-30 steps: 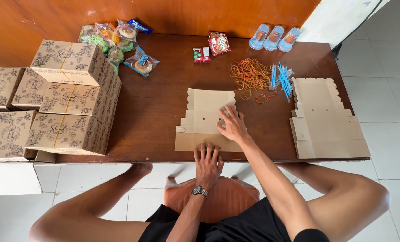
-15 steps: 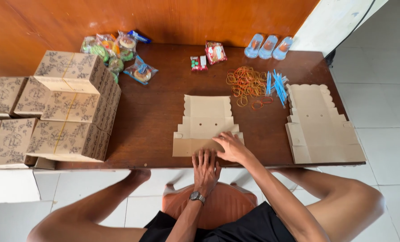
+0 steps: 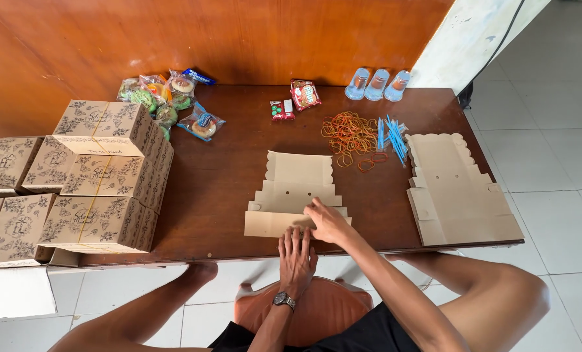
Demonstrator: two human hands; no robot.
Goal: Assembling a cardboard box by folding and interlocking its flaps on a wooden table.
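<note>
At the near edge of the brown counter [image 3: 239, 163], a flat, unfolded cardboard box blank [image 3: 295, 192] lies before the seated person. Since a second ago the right hand [image 3: 327, 220] has drawn back from mid-blank to the bottom flap, joining the left hand [image 3: 297, 251]; both sets of fingers press flat, gripping nothing, as if creasing that flap.

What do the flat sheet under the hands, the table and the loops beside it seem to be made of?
The flat box blank under the left hand and right hand looks like matt tan cardboard: thin, die-cut, with scalloped edges and fold lines. The table seems to be dark brown wood or veneer with a soft sheen. The loops look like rubber bands, thin, limp, orange and yellow.
</note>
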